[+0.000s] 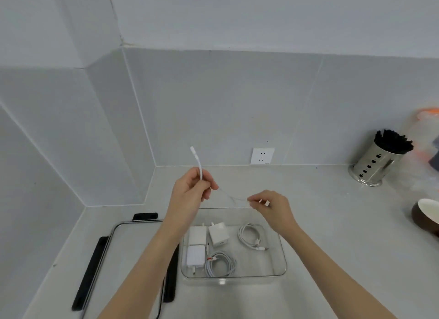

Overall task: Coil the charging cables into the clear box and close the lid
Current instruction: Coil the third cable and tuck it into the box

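A white charging cable [199,163] is held up above the clear box [281,259]. My left hand [190,190] grips it near one end, whose plug sticks up. My right hand [268,206] pinches the other end, and the blurred cable stretches between the two hands. The box sits open on the counter and holds two coiled white cables [250,239] [222,264] and three white chargers [217,234]. To the left of the box lies its lid [123,242], clear with black clips, partly hidden by my left forearm.
A steel holder of black sticks [377,162] stands at the back right. A brown bowl with a white inside [426,215] sits at the right edge. A wall socket [262,155] is behind the box. Tiled walls form a corner at left.
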